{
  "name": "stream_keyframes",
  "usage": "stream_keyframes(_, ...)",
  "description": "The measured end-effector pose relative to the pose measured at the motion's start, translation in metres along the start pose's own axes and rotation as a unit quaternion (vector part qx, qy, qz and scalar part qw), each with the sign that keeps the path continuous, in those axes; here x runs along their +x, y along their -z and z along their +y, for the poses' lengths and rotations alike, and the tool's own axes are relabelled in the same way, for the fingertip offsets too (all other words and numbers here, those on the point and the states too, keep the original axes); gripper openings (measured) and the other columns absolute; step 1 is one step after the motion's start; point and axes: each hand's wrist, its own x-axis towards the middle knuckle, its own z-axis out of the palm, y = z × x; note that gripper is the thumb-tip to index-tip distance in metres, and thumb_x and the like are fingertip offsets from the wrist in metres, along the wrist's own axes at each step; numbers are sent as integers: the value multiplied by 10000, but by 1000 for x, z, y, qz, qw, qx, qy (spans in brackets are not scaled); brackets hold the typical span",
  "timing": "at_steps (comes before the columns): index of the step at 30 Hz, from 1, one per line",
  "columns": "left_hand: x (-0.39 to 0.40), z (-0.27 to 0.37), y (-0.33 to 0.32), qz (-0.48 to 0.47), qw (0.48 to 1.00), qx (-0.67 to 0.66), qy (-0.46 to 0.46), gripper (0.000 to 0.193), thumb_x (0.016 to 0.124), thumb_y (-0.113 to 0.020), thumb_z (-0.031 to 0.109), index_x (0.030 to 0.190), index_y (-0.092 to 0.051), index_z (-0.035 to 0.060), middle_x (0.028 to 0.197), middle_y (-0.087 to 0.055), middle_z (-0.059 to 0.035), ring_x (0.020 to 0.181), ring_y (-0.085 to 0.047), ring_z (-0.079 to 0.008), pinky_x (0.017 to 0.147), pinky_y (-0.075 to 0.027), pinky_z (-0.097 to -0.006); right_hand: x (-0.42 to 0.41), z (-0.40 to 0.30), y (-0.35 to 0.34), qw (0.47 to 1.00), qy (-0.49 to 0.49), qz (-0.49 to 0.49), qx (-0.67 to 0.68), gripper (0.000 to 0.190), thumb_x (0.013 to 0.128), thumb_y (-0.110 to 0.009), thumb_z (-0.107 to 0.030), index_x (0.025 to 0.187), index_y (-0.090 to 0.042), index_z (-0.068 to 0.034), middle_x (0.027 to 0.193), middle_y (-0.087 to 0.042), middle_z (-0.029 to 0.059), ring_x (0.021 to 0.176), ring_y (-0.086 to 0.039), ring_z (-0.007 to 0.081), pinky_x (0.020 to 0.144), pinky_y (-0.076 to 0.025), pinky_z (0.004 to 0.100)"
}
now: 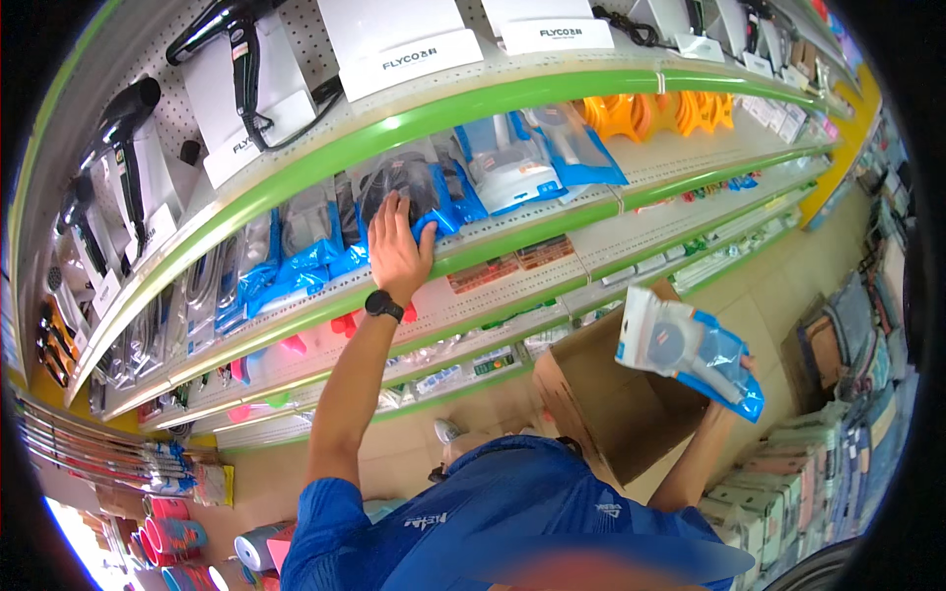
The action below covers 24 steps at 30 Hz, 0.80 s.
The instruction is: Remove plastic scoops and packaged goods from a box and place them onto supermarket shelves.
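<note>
My left hand [399,244], with a black watch on the wrist, rests flat on a blue-edged plastic bag holding a dark shower head [403,177] on the shelf. Its fingers lie spread over the bag. Out to the right, my right hand [748,366] grips a blue and clear bag with a white-and-grey shower head [684,347] inside, held above an open cardboard box [628,391]. Most of the right fingers are hidden behind the bag. More bagged white shower heads [510,159] lie just right of my left hand.
Hair dryers [247,66] stand on the upper shelf, above a green shelf edge [473,107]. Orange plastic items [650,114] sit farther right. Below are more shelves with small packets. Stacked packaged goods [776,473] stand at the lower right, colourful buckets [174,535] at the lower left.
</note>
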Motion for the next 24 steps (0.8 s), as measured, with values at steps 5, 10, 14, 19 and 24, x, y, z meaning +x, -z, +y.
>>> stream_keyframes(5,14,20,27,5,994,-9,-113,434,879,-696,215,1244,-578,12,1315,-604,-186,1207,-567,-376,1029,-424,-480,-36,14,-16,970,-6,157,-184,106,770,-615,-147,834,-589,-66,864,-624,57,793,-598,225,796,-506,366)
stream_keyframes(10,92,77,102,94,955,-44,-277,318,796,-744,121,1091,-658,37,1111,-689,-116,985,-639,-303,849,-482,-416,-36,45,10,877,-60,144,-454,64,740,-592,-72,763,-622,-21,711,-567,8,603,-513,116,547,-385,273)
stream_keyframes(14,177,74,109,200,925,19,-323,302,820,-721,135,1101,-649,52,1104,-686,-83,970,-634,-278,846,-484,-400,-23,105,82,741,-102,133,-651,233,731,-613,-48,910,-681,83,673,-617,78,566,-582,154,471,-452,327)
stream_keyframes(19,212,73,114,156,946,93,-268,274,912,-613,236,1027,-617,-13,1044,-636,-177,1018,-591,-319,923,-458,-422,-12,179,149,670,-96,143,-722,182,716,-629,-21,871,-695,50,678,-650,132,518,-628,216,398,-505,384)
stream_keyframes(24,205,65,108,111,959,84,-247,203,888,-633,210,869,-633,8,934,-648,-161,948,-610,-314,894,-468,-420,-14,217,176,639,-153,129,-743,264,758,-585,-125,902,-612,95,721,-652,253,667,-696,351,575,-523,459)
